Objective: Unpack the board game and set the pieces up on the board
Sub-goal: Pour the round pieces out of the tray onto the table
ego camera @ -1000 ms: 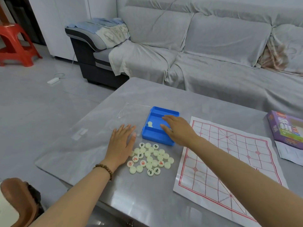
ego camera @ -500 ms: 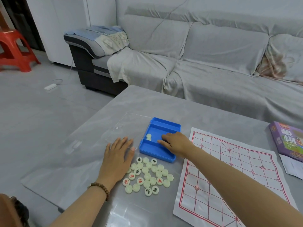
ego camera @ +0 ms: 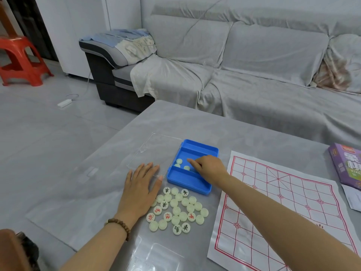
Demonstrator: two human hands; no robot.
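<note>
A blue plastic tray (ego camera: 201, 148) sits on the grey table, with three cream round pieces (ego camera: 179, 160) in its middle compartment. My right hand (ego camera: 208, 169) reaches into that compartment, fingers curled toward the pieces; whether it holds one is hidden. My left hand (ego camera: 141, 187) lies flat on the table just left of the tray, partly on a clear lid (ego camera: 150, 149). Several cream pieces (ego camera: 176, 210) with red or black characters lie in a heap in front of the tray. The white paper board (ego camera: 283, 204) with red grid lines is spread out on the right.
A purple game box (ego camera: 346, 165) and a white leaflet (ego camera: 353, 197) lie at the table's right edge. A grey covered sofa (ego camera: 254, 65) stands behind the table. A red stool (ego camera: 21, 61) stands far left on the floor.
My right hand has slid further into the tray's middle compartment. More pieces now show in that compartment, three against one before. My left hand stays flat.
</note>
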